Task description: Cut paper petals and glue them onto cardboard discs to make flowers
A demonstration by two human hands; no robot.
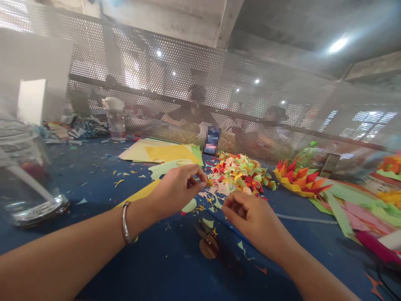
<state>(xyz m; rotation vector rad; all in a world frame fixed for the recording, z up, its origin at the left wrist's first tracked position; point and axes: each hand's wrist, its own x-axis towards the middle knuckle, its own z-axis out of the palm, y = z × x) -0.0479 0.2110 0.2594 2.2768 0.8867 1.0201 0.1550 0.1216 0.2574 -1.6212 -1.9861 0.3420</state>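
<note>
My left hand (180, 188), with a metal bangle on its wrist, hovers above the blue table (94, 184) and pinches a small yellow paper piece (209, 182) between thumb and fingers. My right hand (250, 217) is just to the right and nearer to me, with its fingers curled in; what they hold, if anything, is hidden. Right behind both hands lies a heap of small folded paper pieces (239, 171) in red, yellow and green. Dark scissors (208, 240) lie on the table below my hands.
Yellow and green paper sheets (163, 152) lie at the back. A spiky orange-and-red paper flower (300, 182) and pink and green strips (354, 209) are on the right. A glass jar (25, 175) stands left, a plastic cup (115, 119) farther back. People sit behind a perforated screen (250, 104).
</note>
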